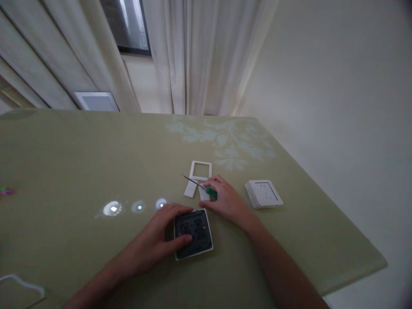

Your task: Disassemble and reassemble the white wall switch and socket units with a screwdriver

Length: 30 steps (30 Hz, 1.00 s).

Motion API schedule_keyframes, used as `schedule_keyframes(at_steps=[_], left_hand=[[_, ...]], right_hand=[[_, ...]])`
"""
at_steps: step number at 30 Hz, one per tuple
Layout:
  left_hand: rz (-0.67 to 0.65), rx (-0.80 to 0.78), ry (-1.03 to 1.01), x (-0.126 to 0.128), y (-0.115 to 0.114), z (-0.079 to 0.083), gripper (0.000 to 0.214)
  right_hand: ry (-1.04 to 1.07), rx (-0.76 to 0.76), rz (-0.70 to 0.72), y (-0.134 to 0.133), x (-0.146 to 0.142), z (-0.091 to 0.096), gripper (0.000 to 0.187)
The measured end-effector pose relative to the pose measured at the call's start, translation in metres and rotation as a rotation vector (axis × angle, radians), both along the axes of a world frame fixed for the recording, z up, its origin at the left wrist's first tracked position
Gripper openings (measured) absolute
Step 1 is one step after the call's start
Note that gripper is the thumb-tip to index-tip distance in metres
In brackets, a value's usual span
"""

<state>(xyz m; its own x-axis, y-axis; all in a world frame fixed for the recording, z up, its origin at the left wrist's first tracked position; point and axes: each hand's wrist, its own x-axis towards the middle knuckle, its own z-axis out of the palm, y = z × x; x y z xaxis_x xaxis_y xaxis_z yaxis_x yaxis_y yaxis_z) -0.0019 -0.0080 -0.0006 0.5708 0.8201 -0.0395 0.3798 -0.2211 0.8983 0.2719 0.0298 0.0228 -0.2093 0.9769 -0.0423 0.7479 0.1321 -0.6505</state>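
My left hand [170, 231] grips a square wall socket panel [199, 244], its dark back facing up and a thin white edge around it. The thumb lies over the dark back and the fingers rest along the far edge. My right hand [223, 197] holds a screwdriver [210, 192] by its green handle, the thin metal shaft pointing to the far left. Under and beside the shaft lie two white strips, one a flat rectangular strip [191, 189], the other a white piece [203, 195] partly hidden by my right hand. A white square frame [210, 171] lies just beyond them.
A white boxed wall socket [264, 194] sits to the right of my right hand. At the far left is a small pink and green item [7, 191]. A white cable [24, 282] lies at the near left. The table [96, 159] meets a wall on the right; curtains [206, 56] hang behind.
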Motion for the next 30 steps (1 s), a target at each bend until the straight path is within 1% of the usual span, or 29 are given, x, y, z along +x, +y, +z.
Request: schedule_keyframes(at_steps=[3, 5, 7, 9, 12, 14, 16, 19, 22, 25, 28, 30], left_hand=[[0.002, 0.002, 0.004, 0.001, 0.002, 0.005, 0.050], [-0.006, 0.089, 0.009, 0.002, 0.001, 0.010, 0.049], [-0.031, 0.261, 0.024, 0.003, -0.002, 0.015, 0.046], [-0.050, 0.510, 0.055, 0.004, -0.007, 0.017, 0.037], [-0.068, 0.866, 0.130, 0.007, -0.014, 0.017, 0.021], [-0.076, 1.011, 0.173, 0.010, -0.017, 0.018, 0.020], [-0.097, 1.087, 0.199, 0.011, -0.017, 0.021, 0.024], [-0.154, 1.148, 0.234, 0.010, -0.020, 0.028, 0.030], [-0.156, 1.158, 0.293, 0.008, -0.023, 0.031, 0.036], [-0.120, 1.070, 0.333, 0.008, -0.022, 0.029, 0.034], [-0.097, 0.990, 0.307, 0.011, -0.017, 0.025, 0.029], [-0.088, 0.965, 0.299, 0.015, -0.016, 0.023, 0.032]], right_hand=[[0.001, 0.018, 0.027, 0.001, 0.000, -0.001, 0.049], [-0.005, 0.021, 0.031, 0.002, 0.000, 0.000, 0.046], [-0.008, 0.024, 0.035, 0.002, 0.000, 0.000, 0.042], [-0.013, 0.028, 0.042, 0.002, 0.000, 0.000, 0.039], [-0.020, 0.034, 0.047, 0.001, 0.000, -0.002, 0.040], [-0.023, 0.036, 0.051, 0.001, 0.000, -0.004, 0.042], [-0.027, 0.042, 0.052, 0.002, -0.001, -0.006, 0.043], [-0.035, 0.054, 0.049, 0.003, -0.002, -0.007, 0.041], [-0.040, 0.066, 0.041, 0.004, -0.003, -0.007, 0.039], [-0.036, 0.072, 0.048, 0.004, -0.003, -0.007, 0.039], [-0.031, 0.083, 0.058, 0.005, -0.003, -0.009, 0.038], [-0.032, 0.091, 0.055, 0.007, -0.002, -0.011, 0.037]])
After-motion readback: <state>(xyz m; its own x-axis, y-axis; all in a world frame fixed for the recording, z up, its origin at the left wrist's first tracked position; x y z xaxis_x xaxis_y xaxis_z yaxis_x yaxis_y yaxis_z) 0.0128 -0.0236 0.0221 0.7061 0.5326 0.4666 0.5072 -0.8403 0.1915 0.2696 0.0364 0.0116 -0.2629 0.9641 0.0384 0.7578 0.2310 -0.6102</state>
